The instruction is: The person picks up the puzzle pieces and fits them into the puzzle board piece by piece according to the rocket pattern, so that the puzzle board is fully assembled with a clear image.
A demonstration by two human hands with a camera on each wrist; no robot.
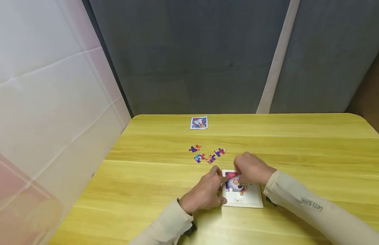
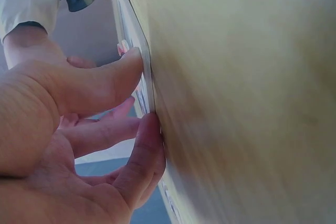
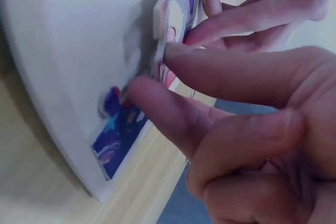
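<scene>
On the counter (image 1: 299, 143), the left hand (image 1: 204, 194) steadies the puzzle tray (image 1: 250, 200) while the right hand (image 1: 252, 168) pinches a piece into the partly assembled picture; four loose pieces (image 1: 207, 153) remain.

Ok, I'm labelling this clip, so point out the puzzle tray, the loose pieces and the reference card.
puzzle tray (image 1: 252, 200), head view, bare white lower right corner.
loose pieces (image 1: 219, 152), head view, the rightmost piece of the cluster.
reference card (image 1: 199, 123), head view, middle of the card's printed face.
</scene>
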